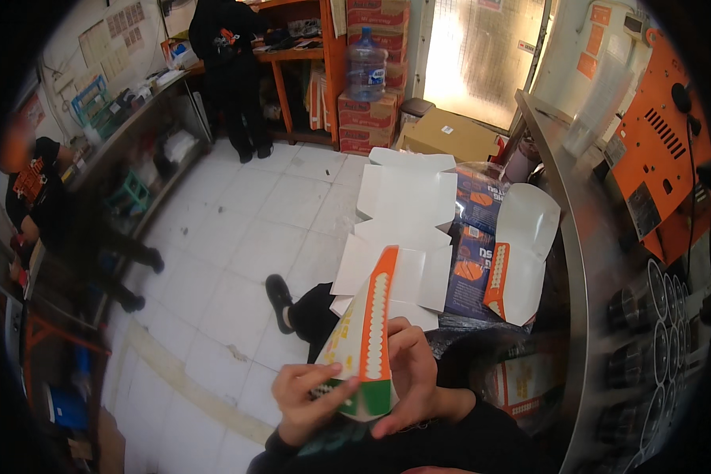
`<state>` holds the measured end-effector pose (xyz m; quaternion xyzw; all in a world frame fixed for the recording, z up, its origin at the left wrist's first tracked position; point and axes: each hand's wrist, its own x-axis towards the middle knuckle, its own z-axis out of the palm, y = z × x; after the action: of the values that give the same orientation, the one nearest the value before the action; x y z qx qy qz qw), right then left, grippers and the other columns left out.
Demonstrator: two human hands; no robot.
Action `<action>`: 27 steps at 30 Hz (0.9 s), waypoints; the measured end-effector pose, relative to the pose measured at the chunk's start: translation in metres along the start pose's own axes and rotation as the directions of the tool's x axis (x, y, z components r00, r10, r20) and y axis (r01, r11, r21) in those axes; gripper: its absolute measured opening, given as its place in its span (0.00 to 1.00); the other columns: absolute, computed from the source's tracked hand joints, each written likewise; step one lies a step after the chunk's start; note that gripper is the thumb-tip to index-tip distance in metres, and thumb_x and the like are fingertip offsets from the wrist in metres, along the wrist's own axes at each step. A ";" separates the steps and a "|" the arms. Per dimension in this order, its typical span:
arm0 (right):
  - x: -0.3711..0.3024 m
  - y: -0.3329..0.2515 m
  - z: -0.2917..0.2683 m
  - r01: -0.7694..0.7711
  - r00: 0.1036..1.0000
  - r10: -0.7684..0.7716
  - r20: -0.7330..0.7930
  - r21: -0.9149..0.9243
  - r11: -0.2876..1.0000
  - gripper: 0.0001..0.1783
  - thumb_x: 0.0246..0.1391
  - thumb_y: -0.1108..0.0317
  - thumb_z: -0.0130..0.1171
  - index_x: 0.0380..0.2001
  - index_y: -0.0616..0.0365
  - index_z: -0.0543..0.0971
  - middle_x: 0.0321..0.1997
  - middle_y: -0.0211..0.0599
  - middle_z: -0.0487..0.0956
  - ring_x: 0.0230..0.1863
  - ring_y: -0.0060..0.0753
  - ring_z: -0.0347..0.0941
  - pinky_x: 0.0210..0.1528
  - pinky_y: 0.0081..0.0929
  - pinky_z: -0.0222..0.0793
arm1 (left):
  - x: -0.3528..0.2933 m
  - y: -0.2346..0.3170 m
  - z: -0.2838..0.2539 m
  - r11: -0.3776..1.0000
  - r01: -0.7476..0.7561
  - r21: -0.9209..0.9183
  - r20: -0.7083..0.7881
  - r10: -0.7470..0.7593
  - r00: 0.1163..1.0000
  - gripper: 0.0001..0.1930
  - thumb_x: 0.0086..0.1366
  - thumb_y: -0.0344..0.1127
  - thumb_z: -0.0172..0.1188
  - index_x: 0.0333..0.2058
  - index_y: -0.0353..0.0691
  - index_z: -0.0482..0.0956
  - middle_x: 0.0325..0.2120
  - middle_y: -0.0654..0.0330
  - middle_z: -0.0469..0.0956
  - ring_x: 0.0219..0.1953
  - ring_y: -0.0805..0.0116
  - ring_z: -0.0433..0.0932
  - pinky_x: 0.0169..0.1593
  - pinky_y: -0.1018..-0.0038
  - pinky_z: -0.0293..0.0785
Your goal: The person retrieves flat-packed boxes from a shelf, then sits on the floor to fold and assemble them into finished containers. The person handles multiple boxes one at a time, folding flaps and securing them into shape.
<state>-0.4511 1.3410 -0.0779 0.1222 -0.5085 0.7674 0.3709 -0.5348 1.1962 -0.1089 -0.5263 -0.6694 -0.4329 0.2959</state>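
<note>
Between my two hands is a tapered paper food carton (377, 340), white with an orange scalloped strip and a green end nearest me. My left hand (312, 399) grips its lower left side, fingers lying across the green part. On the other side, my right hand (411, 371) holds the carton with bent fingers at its edge and the thumb low by the green end. Just beyond it, unfolded white carton blanks (407, 205) lie spread out. A flat carton piece (525, 253) with an orange scalloped strip rests to their right.
Purple printed packs (470, 272) lie under the blanks. A metal counter (565, 237) runs along my right, with stacked clear lidded cups (656, 340). Two people in black stand at the left counter and far shelf. Boxes and a water jug (366, 67) stand at the back.
</note>
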 end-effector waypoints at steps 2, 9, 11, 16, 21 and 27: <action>-0.002 -0.008 -0.002 0.011 0.998 -0.003 0.058 -0.139 0.990 0.26 0.43 0.76 0.71 0.45 0.66 0.71 0.54 0.48 0.70 0.50 0.37 0.74 0.51 0.33 0.75 | 0.002 0.005 -0.004 0.999 0.020 -0.033 0.004 -0.020 1.000 0.20 0.39 0.34 0.70 0.36 0.55 0.86 0.37 0.70 0.78 0.32 0.67 0.76 0.32 0.77 0.72; -0.005 0.003 -0.017 0.301 0.939 -0.251 0.237 -0.203 0.932 0.13 0.42 0.83 0.67 0.34 0.66 0.80 0.35 0.49 0.82 0.39 0.47 0.81 0.40 0.36 0.76 | -0.008 0.004 -0.003 0.934 0.014 -0.357 -0.241 -0.106 0.965 0.13 0.41 0.27 0.75 0.27 0.48 0.81 0.37 0.65 0.77 0.36 0.62 0.80 0.34 0.75 0.77; -0.014 0.008 -0.021 0.424 0.896 -0.314 0.313 -0.398 0.814 0.12 0.44 0.81 0.66 0.36 0.64 0.81 0.37 0.47 0.82 0.40 0.45 0.81 0.42 0.37 0.75 | -0.009 0.008 0.005 0.886 0.039 -0.463 -0.292 -0.194 0.937 0.12 0.44 0.26 0.75 0.26 0.46 0.79 0.36 0.63 0.77 0.36 0.60 0.81 0.35 0.74 0.78; -0.050 0.035 -0.010 0.011 0.968 0.084 0.237 -0.373 0.928 0.17 0.47 0.74 0.68 0.44 0.58 0.81 0.47 0.37 0.81 0.47 0.34 0.79 0.49 0.33 0.74 | -0.007 0.021 0.018 0.869 0.092 -0.486 -0.394 -0.312 0.864 0.13 0.62 0.42 0.64 0.27 0.41 0.75 0.32 0.60 0.71 0.35 0.57 0.77 0.33 0.72 0.75; -0.052 0.039 -0.014 -0.090 0.974 0.136 0.183 -0.241 0.966 0.21 0.45 0.72 0.71 0.45 0.57 0.80 0.47 0.35 0.81 0.47 0.32 0.78 0.49 0.29 0.74 | -0.011 0.019 0.004 0.871 0.070 -0.486 -0.299 -0.240 0.924 0.08 0.52 0.32 0.70 0.27 0.42 0.77 0.33 0.61 0.73 0.39 0.54 0.79 0.37 0.70 0.79; -0.038 0.027 -0.008 -0.011 0.980 0.071 0.187 -0.306 0.952 0.22 0.43 0.72 0.73 0.44 0.59 0.80 0.45 0.35 0.81 0.45 0.31 0.79 0.47 0.28 0.74 | -0.019 0.014 0.000 0.858 0.057 -0.511 -0.268 -0.222 0.937 0.12 0.46 0.25 0.73 0.28 0.43 0.80 0.36 0.63 0.75 0.41 0.53 0.81 0.39 0.70 0.81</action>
<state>-0.4416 1.3256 -0.1218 0.1280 -0.6569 0.6719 0.3173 -0.5158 1.1887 -0.1213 -0.4572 -0.5161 -0.6893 0.2224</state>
